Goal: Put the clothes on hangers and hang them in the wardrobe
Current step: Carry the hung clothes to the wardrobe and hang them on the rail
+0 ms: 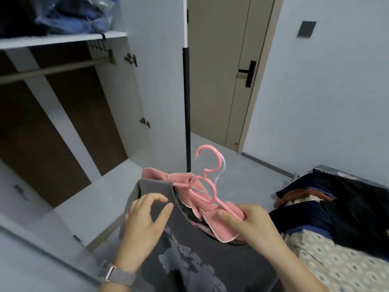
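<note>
Pink hanger [207, 182] and grey T-shirt [189, 249] held up before the open wardrobe [63, 123].
Right hand [250, 224] pinches the hanger's arm together with a pink garment [212, 222]; left hand [145, 220] grips the T-shirt's shoulder, fingertips loose. The wardrobe rail [52, 70] is bare, and dark clothes [336, 199] lie piled on the bed [341, 268] to the right.
</note>
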`<state>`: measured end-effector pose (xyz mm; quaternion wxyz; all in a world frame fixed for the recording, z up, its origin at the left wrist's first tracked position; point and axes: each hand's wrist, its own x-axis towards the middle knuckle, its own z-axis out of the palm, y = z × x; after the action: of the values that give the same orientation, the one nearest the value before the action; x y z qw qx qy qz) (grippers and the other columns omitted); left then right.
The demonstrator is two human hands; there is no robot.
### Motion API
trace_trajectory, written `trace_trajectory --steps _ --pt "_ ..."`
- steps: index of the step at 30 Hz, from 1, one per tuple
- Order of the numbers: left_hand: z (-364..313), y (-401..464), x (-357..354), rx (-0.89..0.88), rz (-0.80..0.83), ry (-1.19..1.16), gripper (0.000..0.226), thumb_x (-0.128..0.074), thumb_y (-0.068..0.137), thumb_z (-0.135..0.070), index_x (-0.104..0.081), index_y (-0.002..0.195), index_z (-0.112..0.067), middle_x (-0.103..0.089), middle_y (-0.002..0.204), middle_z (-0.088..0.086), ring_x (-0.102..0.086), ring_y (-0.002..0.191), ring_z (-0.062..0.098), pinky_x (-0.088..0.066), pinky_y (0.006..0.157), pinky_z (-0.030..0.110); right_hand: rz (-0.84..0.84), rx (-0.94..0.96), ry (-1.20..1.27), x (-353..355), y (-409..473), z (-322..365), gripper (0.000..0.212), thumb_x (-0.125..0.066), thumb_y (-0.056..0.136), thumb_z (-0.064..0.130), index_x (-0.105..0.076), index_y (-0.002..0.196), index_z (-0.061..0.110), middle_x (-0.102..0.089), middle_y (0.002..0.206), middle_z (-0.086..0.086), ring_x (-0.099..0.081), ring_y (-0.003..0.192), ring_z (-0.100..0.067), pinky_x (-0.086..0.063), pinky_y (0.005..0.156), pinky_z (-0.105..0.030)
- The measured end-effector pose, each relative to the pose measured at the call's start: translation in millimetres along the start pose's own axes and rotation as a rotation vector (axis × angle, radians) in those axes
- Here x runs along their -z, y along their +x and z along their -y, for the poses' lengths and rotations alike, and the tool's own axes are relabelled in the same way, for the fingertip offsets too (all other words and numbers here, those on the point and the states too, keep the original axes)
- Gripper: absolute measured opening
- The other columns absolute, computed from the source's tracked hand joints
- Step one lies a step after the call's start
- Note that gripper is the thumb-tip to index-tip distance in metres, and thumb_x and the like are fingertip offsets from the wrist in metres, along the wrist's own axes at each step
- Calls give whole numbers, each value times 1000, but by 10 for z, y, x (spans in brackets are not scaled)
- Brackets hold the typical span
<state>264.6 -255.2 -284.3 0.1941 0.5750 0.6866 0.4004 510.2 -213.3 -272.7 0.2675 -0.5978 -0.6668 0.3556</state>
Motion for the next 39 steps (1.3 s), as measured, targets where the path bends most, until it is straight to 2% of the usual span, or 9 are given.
trace_trajectory --steps 3,5,6,12,16,22,29,35,39 --pt "76 125 82 4 12 0 7 -57 88 -44 -58 84 -38 -56 102 -31 -48 100 -2 -41 87 29 54 -8 42 -214 247 109 48 -71 81 48 -63 73 1 -43 55 8 -34 53 -9 -29 51 -25" --pt "152 254 145 14 13 2 7 -60 88 -33 -59 83 -37 -60 94 -28 -49 98 -2 -38 78 14 82 -15 72 -342 437 189 43 -70 82 44 -64 76 2 -46 58 8 -38 55 -10 -33 54 -28" --pt "199 331 177 23 16 10 8 -60 88 -31 -59 82 -37 -61 88 -26 -49 98 -1 -39 76 12 94 -11 83 -398 538 233 40 -70 83 41 -64 77 1 -46 58 8 -37 54 -9 -33 54 -27" --pt "548 989 423 51 -37 89 3 -58 89 -35 -59 86 -36 -60 91 -23 -51 96 4 -46 84 24 162 19 77 -690 1236 504 33 -66 87 37 -66 86 4 -52 63 7 -42 54 -6 -34 52 -21" --pt "818 1427 648 45 -55 169 6 -56 89 -40 -59 89 -34 -58 90 -23 -51 94 4 -47 86 26 175 37 72 -944 1730 723 34 -67 86 36 -66 85 2 -52 62 6 -40 49 -4 -33 49 -18" --pt "1175 1995 931 24 -94 245 9 -56 90 -37 -62 87 -30 -60 86 -20 -51 91 6 -47 82 30 228 25 72 -1319 2383 994 33 -68 86 39 -68 90 7 -68 76 -12 -53 60 -13 -43 58 -28" --pt "1472 2618 1021 26 -128 283 16 -54 89 -40 -62 82 -28 -63 84 -16 -52 86 10 -45 76 29 262 97 77 -1597 3250 1306 35 -69 86 36 -65 79 2 -52 59 4 -42 53 -11 -35 52 -25" --pt "1677 3241 980 110 -181 300 32 -43 82 -52 -63 80 -26 -63 82 -15 -52 84 7 -41 73 20 366 161 99 -1838 4176 1498 37 -70 86 39 -67 81 2 -53 62 4 -44 58 -12 -36 57 -28" --pt "1723 3641 1028 170 -211 286 37 -39 80 -58 -60 80 -27 -59 80 -18 -51 83 4 -45 73 24 447 214 86 -1998 4745 1760 34 -70 87 34 -64 77 2 -52 61 4 -44 58 -11 -35 57 -29"
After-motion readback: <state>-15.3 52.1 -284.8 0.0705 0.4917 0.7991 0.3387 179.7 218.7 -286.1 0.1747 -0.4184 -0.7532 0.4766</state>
